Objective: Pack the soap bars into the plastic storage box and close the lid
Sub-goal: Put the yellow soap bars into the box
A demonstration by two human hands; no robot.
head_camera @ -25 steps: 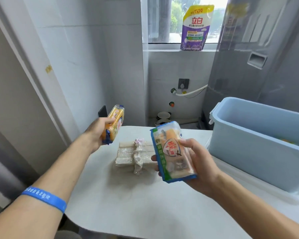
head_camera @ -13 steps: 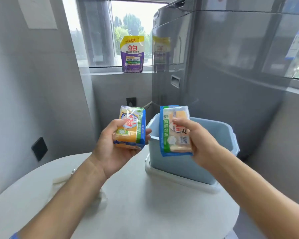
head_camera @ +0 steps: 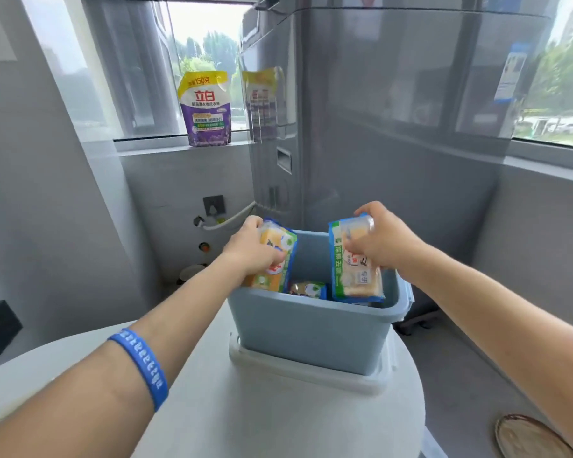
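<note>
While over box (head_camera: 306,332), left hand (head_camera: 252,249) and right hand (head_camera: 386,242) each gripping soap

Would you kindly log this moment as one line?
left hand: holds soap pack | right hand: holds soap pack | box: open, one pack inside

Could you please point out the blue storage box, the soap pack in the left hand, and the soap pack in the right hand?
blue storage box (head_camera: 306,328), head view, near front wall.
left-hand soap pack (head_camera: 280,256), head view, printed wrapper face.
right-hand soap pack (head_camera: 356,276), head view, clear wrapper front.

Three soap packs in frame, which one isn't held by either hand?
The soap pack lying at the bottom of the blue box. The left hand and right hand each grip one of the other two above the opening.
</note>
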